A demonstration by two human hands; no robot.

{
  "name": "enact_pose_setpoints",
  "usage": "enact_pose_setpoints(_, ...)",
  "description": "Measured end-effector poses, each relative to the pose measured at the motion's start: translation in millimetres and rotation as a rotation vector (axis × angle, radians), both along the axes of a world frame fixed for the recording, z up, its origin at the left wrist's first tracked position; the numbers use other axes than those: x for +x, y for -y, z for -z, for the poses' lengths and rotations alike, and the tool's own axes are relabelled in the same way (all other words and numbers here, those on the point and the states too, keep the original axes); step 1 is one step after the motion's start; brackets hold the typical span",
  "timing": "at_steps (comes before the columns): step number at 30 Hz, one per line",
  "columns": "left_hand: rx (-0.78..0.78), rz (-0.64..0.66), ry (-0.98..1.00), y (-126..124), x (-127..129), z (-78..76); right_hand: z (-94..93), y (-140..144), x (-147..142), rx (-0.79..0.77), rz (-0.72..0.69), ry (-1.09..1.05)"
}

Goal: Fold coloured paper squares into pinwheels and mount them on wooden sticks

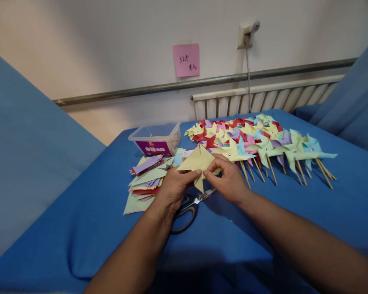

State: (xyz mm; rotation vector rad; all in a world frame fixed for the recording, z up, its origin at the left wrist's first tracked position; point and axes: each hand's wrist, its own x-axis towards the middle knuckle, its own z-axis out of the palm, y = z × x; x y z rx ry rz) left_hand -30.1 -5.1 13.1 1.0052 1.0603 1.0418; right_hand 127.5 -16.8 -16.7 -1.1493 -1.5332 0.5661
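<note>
A pale yellow paper pinwheel (198, 160) is held up in front of me between both hands. My left hand (178, 182) grips its left lower side, thumb on top. On the right, my right hand (225, 177) pinches near its centre with thumb and forefinger; whether a pin is in the pinch I cannot tell. Scissors (187, 215) with dark handles lie on the blue cloth below, partly covered by my left hand. Left of my hands, a stack of coloured paper (141, 191) includes green, purple, red and yellow pieces.
Many pinwheels on sticks (265, 149) are heaped at the back right, sticks toward me. A clear plastic box (155, 139) with a purple label holds thin sticks behind the paper. A pink note (186, 60), metal rail (159, 87) and radiator (263, 92) are at the wall.
</note>
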Motion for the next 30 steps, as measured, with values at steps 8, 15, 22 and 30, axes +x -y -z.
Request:
enact_pose_setpoints(8,0.013,0.003,-0.029,-1,0,0.8,0.0,-1,1,-0.005,0.002,0.006)
enact_pose_setpoints(15,0.021,-0.052,-0.076,1,1,-4.4,-0.8,2,-2,0.012,-0.011,-0.022)
enact_pose_setpoints(22,0.104,0.094,-0.375,5,-7,-19.9,-15.7,3,12,0.102,0.028,-0.038)
enact_pose_setpoints(30,0.235,0.376,-0.624,4,-16,-15.8,-17.9,4,18,-0.004,-0.243,0.190)
